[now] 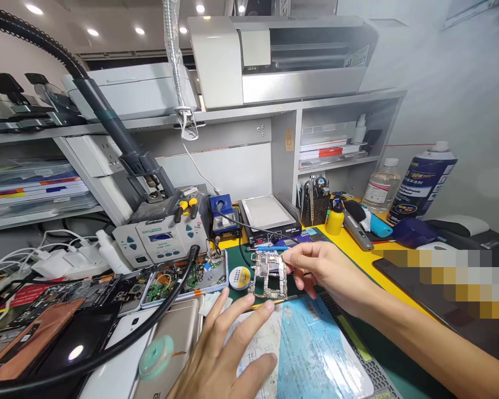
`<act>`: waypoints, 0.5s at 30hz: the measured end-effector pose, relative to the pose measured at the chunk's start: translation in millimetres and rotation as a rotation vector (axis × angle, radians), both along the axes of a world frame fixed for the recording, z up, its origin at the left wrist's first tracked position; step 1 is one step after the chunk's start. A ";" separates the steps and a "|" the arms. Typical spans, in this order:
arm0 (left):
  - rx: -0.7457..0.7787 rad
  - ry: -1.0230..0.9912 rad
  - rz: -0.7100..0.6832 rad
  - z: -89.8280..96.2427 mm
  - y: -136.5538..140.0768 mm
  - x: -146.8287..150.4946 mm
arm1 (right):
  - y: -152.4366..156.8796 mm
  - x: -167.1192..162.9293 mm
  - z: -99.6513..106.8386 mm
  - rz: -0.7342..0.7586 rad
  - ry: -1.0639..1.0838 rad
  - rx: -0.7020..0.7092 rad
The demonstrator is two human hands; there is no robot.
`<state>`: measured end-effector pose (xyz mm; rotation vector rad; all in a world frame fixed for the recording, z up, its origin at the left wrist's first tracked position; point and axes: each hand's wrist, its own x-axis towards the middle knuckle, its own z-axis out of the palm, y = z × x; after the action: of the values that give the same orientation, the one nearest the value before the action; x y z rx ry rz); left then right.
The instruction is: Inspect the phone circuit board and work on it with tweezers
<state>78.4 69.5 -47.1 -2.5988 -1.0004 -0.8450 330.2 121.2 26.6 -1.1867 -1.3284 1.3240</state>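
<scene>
Just beyond the left hand [222, 354] (spread, empty) is a circuit board [264, 270] — pinched by the right hand [325, 267].

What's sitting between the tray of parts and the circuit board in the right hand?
A round container with a white-and-yellow top lies between the tray and the circuit board in the head view.

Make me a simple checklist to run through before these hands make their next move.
1. Right hand pinching the circuit board at its edge: ok.
2. Left hand open, no object showing in it: ok.
3. Board clear of the surface beneath: cannot tell.
4. Black hose apart from both hands: ok.
5. Space left of the left hand uncluttered: not ok; a teal spool lies there.
6. Yellow bottle standing upright: ok.
</scene>
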 end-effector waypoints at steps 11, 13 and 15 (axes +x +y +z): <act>-0.357 -0.212 0.121 12.4 -5.3 12.5 | -2.2 0.4 2.6 -0.031 0.004 0.002; -0.368 -0.216 0.135 12.8 -7.4 18.1 | -2.4 0.1 2.7 -0.032 0.009 -0.002; -0.319 -0.187 0.143 12.5 -8.4 22.1 | -1.7 0.0 2.0 -0.033 0.013 -0.005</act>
<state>100.5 61.1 -34.6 -2.6964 -1.4632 -0.9748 330.2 119.5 28.6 -1.1970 -1.2913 1.3098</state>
